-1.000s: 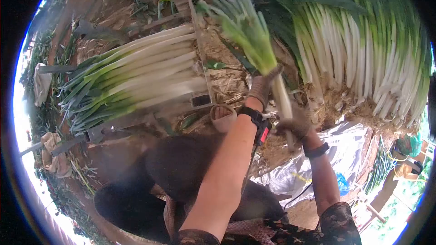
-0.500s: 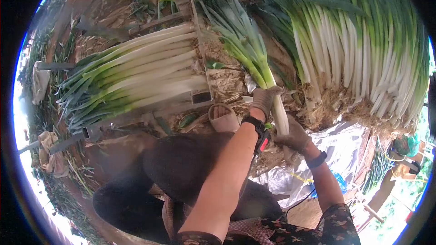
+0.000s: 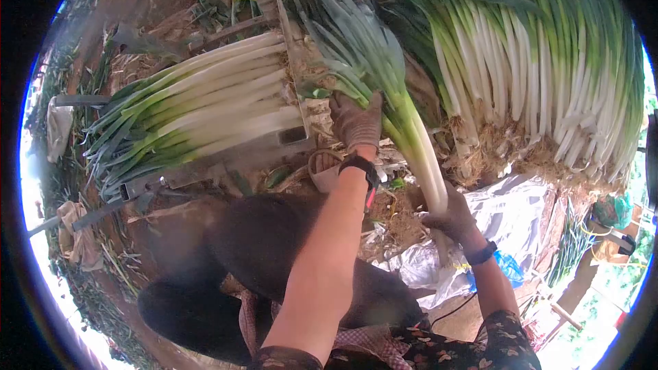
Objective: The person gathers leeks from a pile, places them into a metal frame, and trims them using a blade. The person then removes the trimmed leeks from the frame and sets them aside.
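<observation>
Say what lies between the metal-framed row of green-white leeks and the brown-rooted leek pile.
In the head view: the brown-gloved left hand, one leafy leek in the gloved right hand, and littered ground.

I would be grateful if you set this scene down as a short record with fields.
Left hand: gloved, at the green leaves; its exact grip is unclear
Right hand: gloved, closed around the white lower part of a leek-like stalk
Stalk direction: leaves toward the top of the picture
Left side: metal frame holding a row of similar stalks
Right side: large pile of stalks, roots toward the viewer
Below the pile: white plastic sheet
</observation>
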The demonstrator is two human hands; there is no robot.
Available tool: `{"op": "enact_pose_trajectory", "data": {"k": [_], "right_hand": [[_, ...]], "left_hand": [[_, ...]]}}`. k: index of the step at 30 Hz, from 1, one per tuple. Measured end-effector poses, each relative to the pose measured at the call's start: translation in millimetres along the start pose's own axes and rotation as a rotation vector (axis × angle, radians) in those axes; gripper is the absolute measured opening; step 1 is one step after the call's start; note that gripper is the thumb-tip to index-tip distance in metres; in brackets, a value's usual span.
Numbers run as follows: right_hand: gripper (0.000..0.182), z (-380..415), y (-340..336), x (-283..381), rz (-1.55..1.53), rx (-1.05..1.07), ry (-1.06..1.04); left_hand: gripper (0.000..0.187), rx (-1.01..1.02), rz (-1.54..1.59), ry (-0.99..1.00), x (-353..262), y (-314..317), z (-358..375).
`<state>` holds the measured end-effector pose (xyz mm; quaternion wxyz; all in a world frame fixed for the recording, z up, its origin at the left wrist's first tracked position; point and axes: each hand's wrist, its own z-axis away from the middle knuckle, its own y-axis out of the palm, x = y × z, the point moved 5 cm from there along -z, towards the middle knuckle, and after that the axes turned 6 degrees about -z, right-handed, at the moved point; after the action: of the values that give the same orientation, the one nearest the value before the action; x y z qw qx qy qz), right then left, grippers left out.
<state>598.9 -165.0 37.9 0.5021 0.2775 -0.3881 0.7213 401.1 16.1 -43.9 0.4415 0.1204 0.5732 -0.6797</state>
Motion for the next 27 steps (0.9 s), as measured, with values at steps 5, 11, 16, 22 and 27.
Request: {"op": "enact_pose_trajectory", "data": {"k": [5,11,16,22,27], "right_hand": [[0.061,32.0,-14.6,8.0,0.105,-0.084,0.038],[0.07,57.2,-33.7,-5.9,0.084,-0.06,0.026],[0.076,70.5,-44.0,-11.8,0.049,-0.032,0.08],[0.074,74.9,-45.8,-11.6,-0.004,-0.015,0.153],[0.071,68.8,-50.0,-7.8,0.167,-0.039,0.05]], "left_hand": [[0.082,-0.264,-0.165,0.177,-32.8,-25.3,6.3],[0.059,0.103,-0.608,0.518,-48.8,-17.4,12.4],[0.047,0.404,-0.413,0.528,-38.9,-8.2,4.3],[0.048,0.517,-0.07,0.516,-34.3,2.3,4.8],[0.028,0.384,-0.474,0.709,-58.5,-18.0,29.2]]}}
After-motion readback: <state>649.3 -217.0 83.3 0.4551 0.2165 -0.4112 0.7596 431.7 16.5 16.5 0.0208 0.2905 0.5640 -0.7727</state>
